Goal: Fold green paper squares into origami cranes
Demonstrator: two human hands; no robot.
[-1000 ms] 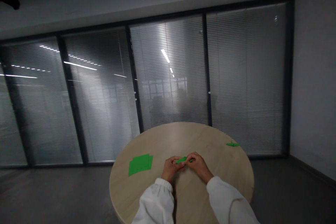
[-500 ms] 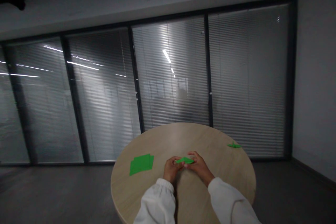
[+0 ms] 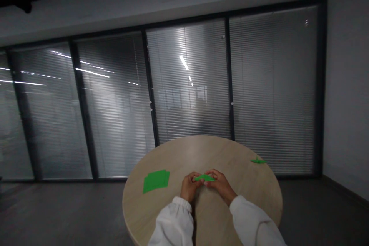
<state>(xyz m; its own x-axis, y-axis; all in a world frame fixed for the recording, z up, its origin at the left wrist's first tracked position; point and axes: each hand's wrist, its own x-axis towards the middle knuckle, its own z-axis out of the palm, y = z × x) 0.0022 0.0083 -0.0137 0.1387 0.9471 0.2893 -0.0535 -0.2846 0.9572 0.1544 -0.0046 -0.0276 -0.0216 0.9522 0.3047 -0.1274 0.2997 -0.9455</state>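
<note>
Grip, left hand (image 3: 188,185), right hand (image 3: 221,183): creased green paper (image 3: 205,178)

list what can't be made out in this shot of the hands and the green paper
Head view, green folded paper: its shape is too small to tell and partly covered by the left hand and right hand.
Head view, small green folded piece: too small and dim to tell its form.
Head view, green paper stack: sheet count unreadable, too small.
</note>
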